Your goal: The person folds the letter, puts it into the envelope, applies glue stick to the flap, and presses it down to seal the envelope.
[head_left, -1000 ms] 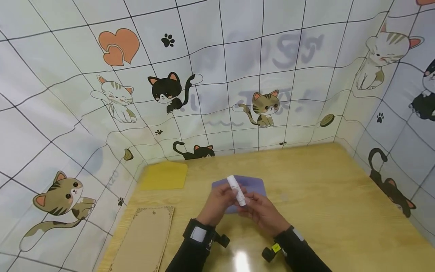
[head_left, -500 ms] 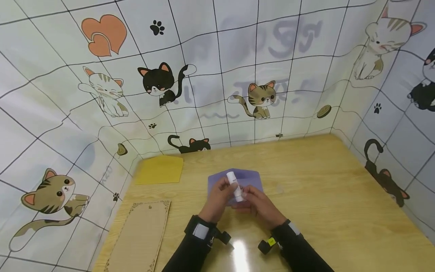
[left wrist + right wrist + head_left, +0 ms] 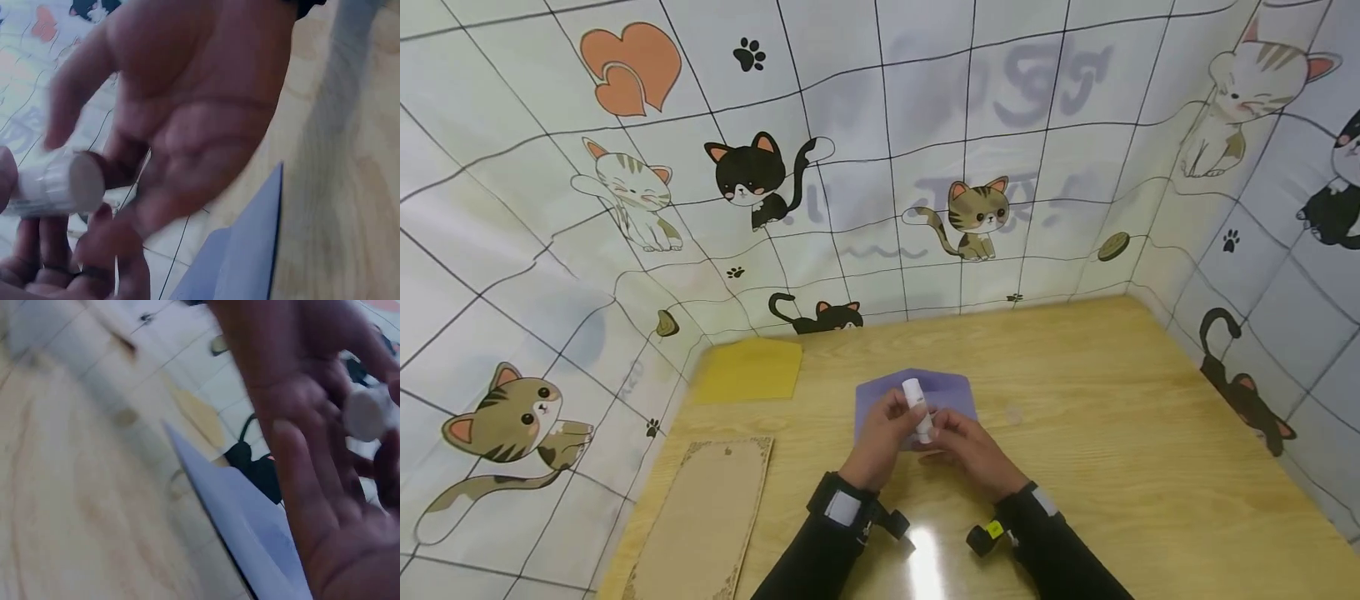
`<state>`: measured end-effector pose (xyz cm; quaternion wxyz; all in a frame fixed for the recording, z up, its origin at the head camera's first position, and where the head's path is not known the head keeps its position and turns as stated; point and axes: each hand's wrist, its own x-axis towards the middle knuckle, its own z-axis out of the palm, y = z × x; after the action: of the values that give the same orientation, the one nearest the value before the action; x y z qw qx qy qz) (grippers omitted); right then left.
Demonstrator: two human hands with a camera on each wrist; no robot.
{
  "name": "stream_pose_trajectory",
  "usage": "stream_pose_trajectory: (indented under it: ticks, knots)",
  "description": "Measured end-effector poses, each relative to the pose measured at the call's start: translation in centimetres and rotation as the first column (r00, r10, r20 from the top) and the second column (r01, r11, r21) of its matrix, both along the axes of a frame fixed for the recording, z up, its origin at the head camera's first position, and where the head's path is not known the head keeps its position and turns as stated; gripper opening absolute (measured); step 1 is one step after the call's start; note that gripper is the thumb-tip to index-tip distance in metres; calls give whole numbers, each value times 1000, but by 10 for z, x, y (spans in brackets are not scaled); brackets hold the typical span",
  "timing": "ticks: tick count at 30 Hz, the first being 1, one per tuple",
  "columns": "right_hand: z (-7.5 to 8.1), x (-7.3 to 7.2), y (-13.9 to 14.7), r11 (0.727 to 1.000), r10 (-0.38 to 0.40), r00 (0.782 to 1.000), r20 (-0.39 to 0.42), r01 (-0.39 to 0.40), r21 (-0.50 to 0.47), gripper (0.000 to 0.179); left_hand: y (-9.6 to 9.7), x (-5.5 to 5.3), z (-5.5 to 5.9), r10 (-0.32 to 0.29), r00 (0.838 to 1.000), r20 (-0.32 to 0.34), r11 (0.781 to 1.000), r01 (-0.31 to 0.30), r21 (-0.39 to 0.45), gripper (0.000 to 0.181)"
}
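A white glue stick (image 3: pixel 917 410) stands tilted between both hands, over the lower middle of a purple envelope (image 3: pixel 955 390). My left hand (image 3: pixel 880 437) grips its upper part with thumb and fingers. The right hand (image 3: pixel 977 457) pinches the lower end. In the left wrist view, the round end of the glue stick (image 3: pixel 81 182) faces the camera, close to the fingers of both hands. The right wrist view shows the other round end of the glue stick (image 3: pixel 367 415), partly covered by fingers. The envelope lies on the table with its pointed flap open toward the back.
A yellow envelope (image 3: pixel 748 372) lies at the back left of the wooden table (image 3: pixel 1112 417). Nearer, at the left edge, is a beige sheet with an ornate border (image 3: pixel 700 517). A cat-print cloth (image 3: pixel 880 175) hangs around the back and sides.
The hands have turned the glue stick slightly more upright and stay over the purple envelope. The right fingers have shifted around its lower end. The head view has shifted a little.
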<state>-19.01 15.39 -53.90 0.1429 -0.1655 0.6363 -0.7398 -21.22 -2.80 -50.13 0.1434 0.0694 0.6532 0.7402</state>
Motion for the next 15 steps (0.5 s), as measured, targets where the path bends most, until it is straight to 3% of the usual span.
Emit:
stream_pose_trajectory:
  ticks: [3,5,7,9,12,15]
  knots:
    - [-2,1,10,983,112,993,27,-107,-147,4,0,-2,1,-50,999,2,997,50,50,13]
    - [-2,1,11,987,77,997,29,-73,-141,9,3,-3,0,-61,998,4,996,61,69,11]
    - [-2,1,10,997,-40,999,9,41,-65,17,7,-4,-1,-49,999,-5,997,49,64,17]
    - [0,0,6,982,-184,983,-14,184,47,27,13,-4,-3,-21,1000,-10,999,21,47,24]
    - [2,0,-1,911,-340,935,-101,354,213,36,22,-3,-5,35,999,-13,999,-34,11,34]
    - [4,0,-7,855,-400,898,-181,437,278,33,27,-3,-6,84,996,-14,996,-84,-7,37]
